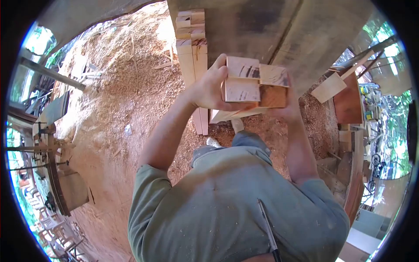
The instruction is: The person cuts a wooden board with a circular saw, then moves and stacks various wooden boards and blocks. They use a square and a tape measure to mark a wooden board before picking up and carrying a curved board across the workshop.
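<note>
- Holds a bundle of four squared timbers (242, 89) end-on between both hands, in front of the chest; seen against the near, left part of a broad dull surface (248, 30), though cannot tell whether supported by it.
- Grips the left side with the left hand (208, 89): fingers half-curled and spread wide, reaching from the upper-left corner of the bundle to the bottom edge.
- Presses the right side with the right hand (291, 105), bent round near the lower-right corner — cannot tell how far the fingertips reach behind.
- Shows pale, dark-streaked ends on three timbers, a redder, shaded end at lower right; not quite flush.
- Looks stiff, solid and probably fairly heavy along the length; liable to slide apart piece from piece, rough rather than slippery, hardly fragile beyond corners and edges.
- Best held low on both outer sides, squeezing inward, with some support underneath — not by one timber alone.
- Near the left hand, along the surface's left edge: more long timbers (190, 54). Below, on the ground: wood shavings (131, 83).
</note>
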`<state>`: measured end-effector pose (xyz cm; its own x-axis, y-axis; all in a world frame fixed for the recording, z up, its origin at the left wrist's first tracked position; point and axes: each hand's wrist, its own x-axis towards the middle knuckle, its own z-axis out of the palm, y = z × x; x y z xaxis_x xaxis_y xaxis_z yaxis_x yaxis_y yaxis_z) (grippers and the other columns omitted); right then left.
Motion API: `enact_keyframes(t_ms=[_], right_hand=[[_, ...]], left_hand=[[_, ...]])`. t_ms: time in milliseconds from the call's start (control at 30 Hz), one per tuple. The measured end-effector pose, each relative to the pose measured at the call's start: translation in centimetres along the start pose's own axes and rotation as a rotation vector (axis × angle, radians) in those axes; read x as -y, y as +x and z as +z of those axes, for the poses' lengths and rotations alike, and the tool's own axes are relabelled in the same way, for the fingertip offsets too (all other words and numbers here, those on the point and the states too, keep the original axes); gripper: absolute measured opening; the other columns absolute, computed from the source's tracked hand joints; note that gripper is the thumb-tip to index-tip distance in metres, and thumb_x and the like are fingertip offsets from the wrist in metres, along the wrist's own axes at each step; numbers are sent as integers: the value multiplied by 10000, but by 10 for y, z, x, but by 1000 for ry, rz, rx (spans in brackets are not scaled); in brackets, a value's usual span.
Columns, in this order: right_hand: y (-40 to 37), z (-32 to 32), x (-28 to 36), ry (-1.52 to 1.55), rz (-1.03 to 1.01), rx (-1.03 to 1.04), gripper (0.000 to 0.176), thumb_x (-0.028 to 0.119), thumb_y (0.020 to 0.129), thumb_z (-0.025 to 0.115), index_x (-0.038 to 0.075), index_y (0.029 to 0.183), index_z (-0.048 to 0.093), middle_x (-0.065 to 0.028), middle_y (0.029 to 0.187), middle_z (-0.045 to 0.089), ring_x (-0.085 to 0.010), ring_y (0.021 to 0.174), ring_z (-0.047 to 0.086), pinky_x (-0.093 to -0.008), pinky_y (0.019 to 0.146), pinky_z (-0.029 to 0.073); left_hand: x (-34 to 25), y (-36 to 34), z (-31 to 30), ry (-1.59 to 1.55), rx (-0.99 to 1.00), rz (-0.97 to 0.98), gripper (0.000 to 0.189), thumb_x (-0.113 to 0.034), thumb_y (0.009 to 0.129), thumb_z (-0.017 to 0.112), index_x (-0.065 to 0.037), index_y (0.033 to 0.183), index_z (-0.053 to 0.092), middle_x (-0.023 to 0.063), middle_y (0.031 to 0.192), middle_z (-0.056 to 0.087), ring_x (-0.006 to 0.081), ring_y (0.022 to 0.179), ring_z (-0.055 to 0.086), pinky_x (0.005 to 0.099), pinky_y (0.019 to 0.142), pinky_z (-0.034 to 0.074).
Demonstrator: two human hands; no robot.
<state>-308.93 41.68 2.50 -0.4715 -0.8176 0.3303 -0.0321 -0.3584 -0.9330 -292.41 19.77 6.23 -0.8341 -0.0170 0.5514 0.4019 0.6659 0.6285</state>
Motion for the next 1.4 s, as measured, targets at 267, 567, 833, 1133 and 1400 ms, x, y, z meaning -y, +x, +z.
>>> enact_keyframes(t_ms=[267,567,833,1133,1400], right_hand=[[27,-35,-38,-216,150,263,1197,81,477,894,49,1447,194,-79,1332,438,-200,1273,389,-345,1074,304],[107,-60,-50,3,273,173,1148,-106,565,775,99,1475,105,-95,1339,446,-219,1250,435,-345,1046,356],[190,-60,-98,-26,286,283,898,-10,654,742,73,1424,287,-80,1322,491,-187,1202,484,-314,1011,385],[223,-29,-105,-692,262,202,767,240,753,708,68,1401,336,-174,1251,573,-300,1161,545,-379,945,431],[231,-43,-167,-603,142,145,652,322,871,601,93,1412,317,-184,1245,577,-323,1083,598,-394,920,447]], left_hand=[[23,-1,7,101,188,-303,660,-350,508,851,-32,1037,618,237,1262,372,400,1229,375,432,1017,400],[69,69,-9,724,229,-137,762,-526,635,744,-46,1208,592,134,1479,320,316,1396,232,481,1154,172],[106,112,-46,850,371,-342,476,-344,657,773,10,960,672,143,1503,298,300,1389,280,475,1153,191],[157,115,-70,934,322,-524,323,-189,751,691,-13,1021,661,64,1512,313,262,1368,330,474,1157,189],[143,119,-62,868,150,-546,338,-253,789,657,67,893,623,106,1436,427,308,1238,485,456,1114,277]])
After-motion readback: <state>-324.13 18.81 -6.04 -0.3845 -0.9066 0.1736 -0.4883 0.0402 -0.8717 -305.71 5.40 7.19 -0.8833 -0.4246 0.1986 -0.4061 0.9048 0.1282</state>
